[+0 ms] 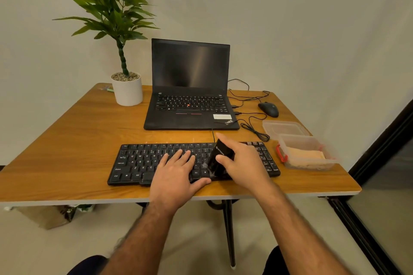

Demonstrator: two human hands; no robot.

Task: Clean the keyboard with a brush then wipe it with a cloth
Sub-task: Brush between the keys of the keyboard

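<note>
Left hand (pixel 178 171) lying flat, fingers straight, on black keyboard (pixel 156 163) centre; right hand (pixel 240 163) gripping black brush (pixel 218 159) on keys near table (pixel 67 152) front edge

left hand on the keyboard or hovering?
Touching. The head view shows the left hand lying flat on the keyboard, fingers spread over the keys and thumb along its front edge.

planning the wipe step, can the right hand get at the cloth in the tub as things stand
Probably yes, once free. The cloth lies in an open tub, just right of the keyboard, nothing between. But the right hand holds the brush.
</note>
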